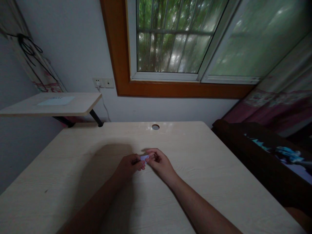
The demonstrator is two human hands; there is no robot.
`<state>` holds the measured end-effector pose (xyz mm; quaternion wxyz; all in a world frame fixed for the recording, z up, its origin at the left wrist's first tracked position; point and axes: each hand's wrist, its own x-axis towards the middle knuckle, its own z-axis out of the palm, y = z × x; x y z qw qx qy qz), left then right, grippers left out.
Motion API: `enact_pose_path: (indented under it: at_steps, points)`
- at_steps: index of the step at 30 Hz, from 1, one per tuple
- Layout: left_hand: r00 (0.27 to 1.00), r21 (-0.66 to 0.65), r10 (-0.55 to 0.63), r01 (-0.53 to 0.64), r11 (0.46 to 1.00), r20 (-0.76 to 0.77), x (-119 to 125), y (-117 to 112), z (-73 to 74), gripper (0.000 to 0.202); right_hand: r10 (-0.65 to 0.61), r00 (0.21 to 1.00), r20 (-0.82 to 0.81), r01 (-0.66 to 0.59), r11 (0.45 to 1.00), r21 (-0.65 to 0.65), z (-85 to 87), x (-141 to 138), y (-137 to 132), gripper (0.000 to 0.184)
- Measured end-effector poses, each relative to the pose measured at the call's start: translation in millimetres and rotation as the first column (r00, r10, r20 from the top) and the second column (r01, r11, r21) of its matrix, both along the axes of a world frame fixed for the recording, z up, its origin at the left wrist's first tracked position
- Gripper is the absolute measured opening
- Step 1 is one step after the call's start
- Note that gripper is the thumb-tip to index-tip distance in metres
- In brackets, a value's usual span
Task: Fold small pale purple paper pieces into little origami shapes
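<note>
Between my two hands is a small piece of pale lilac paper (pixel 144 157), its edges partly covered by fingers. My left hand (pixel 129 165) pinches its left side, with the thumb on top. From the right, the thumb and fingers of my right hand (pixel 159 162) close on the paper's other side. Both hands are just over the middle of the light wood desk (pixel 170 201). How the paper is folded is too small to make out.
A raised shelf (pixel 85 99) with a pale sheet (pixel 56 100) on it stands at the desk's back left. A round cable hole (pixel 155 127) lies near the back edge. Wall sockets (pixel 103 83) and a window (pixel 170 52) are behind; dark furniture (pixel 258 156) stands right.
</note>
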<state>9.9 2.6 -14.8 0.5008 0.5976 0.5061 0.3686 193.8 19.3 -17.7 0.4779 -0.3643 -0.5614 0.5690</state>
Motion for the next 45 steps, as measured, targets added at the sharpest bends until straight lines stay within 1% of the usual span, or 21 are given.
enact_pose_path:
  at_steps: [4, 9, 15, 22, 24, 27, 31, 35, 39, 45]
  points:
    - [1.0, 0.008, -0.006, 0.006, 1.0, 0.022, -0.6, -0.3, -0.7, 0.02, -0.014, 1.0, 0.006, 0.014, 1.0, -0.004, -0.1, -0.2, 0.0, 0.03]
    - [0.998, -0.007, -0.022, 0.023, 1.0, 0.057, -1.3, -0.2, 2.1, 0.03, -0.022, 1.0, -0.002, 0.022, 1.0, -0.014, 1.2, -1.0, 0.0, 0.031]
    - [0.998, -0.009, -0.029, 0.03, 1.0, 0.063, -2.0, 1.8, -0.7, 0.035, -0.013, 1.0, -0.022, 0.013, 1.0, -0.008, -2.4, -1.6, 1.4, 0.031]
    - [0.997, 0.019, -0.035, 0.034, 0.999, 0.072, -0.5, -1.4, 6.8, 0.039, -0.035, 0.999, -0.011, 0.035, 0.999, -0.011, 0.3, -1.3, 0.5, 0.031]
    - [0.997, 0.008, -0.03, 0.029, 1.0, 0.071, -0.4, -1.5, 5.7, 0.038, -0.029, 0.999, -0.018, 0.029, 1.0, -0.008, 0.3, -1.3, 0.6, 0.031]
    - [0.998, -0.014, -0.007, 0.008, 1.0, 0.062, -0.9, -0.3, -1.1, 0.03, -0.01, 1.0, -0.026, 0.01, 1.0, -0.003, -1.3, -1.1, 0.9, 0.031]
    - [1.0, -0.031, 0.028, -0.027, 0.999, 0.014, -1.8, 1.4, -8.9, 0.027, -0.005, 1.0, -0.017, 0.005, 1.0, -0.003, -0.8, -1.1, 0.3, 0.033]
    - [1.0, -0.048, 0.022, -0.022, 0.999, 0.01, -1.8, 0.5, -5.3, 0.023, 0.004, 1.0, -0.026, -0.005, 1.0, -0.027, 3.3, -1.2, -0.6, 0.032]
    - [1.0, -0.042, -0.002, 0.002, 0.999, 0.011, -1.8, -0.8, -1.7, 0.024, 0.0, 0.999, -0.039, -0.002, 0.999, -0.039, 4.0, -0.4, -0.6, 0.028]
    - [0.999, -0.058, -0.007, 0.009, 0.998, 0.038, -0.7, 0.5, -7.9, 0.026, -0.068, 0.998, 0.009, 0.068, 0.998, 0.013, -0.3, 0.4, -2.3, 0.026]
